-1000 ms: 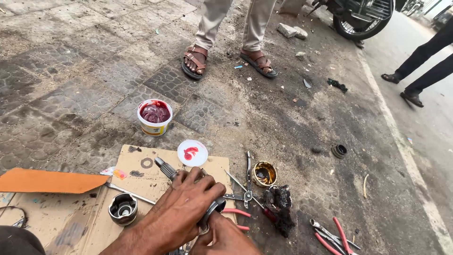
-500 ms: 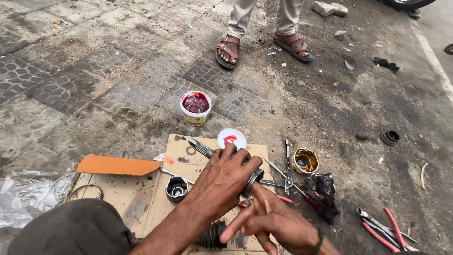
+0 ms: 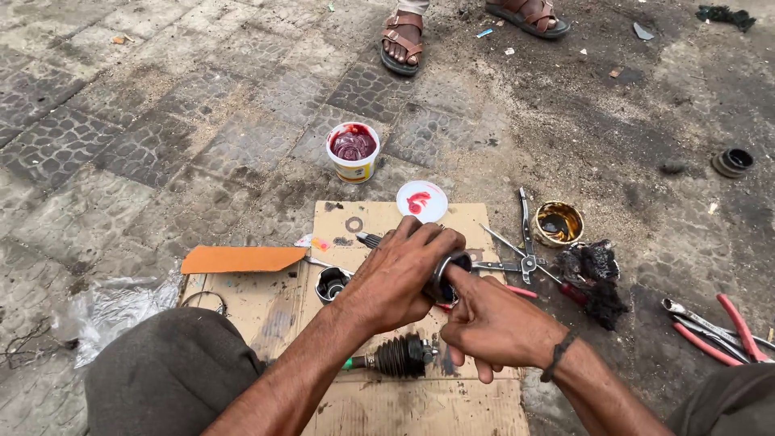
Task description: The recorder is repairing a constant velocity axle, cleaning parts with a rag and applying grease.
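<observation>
A short dark metal cylindrical cup [image 3: 449, 273] – greasy, its open mouth turned toward the right – sits tilted above a brown cardboard sheet, gripped around its body, a finger pushed into its opening, a red smear inside.

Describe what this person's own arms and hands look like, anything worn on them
Both forearms are bare, with no sleeves in view and no gloves. The left hand wears nothing that shows. The right hand has a thin dark band around the wrist, like a cord or bracelet. Fingers on both hands look smudged with dark grime or grease.
</observation>
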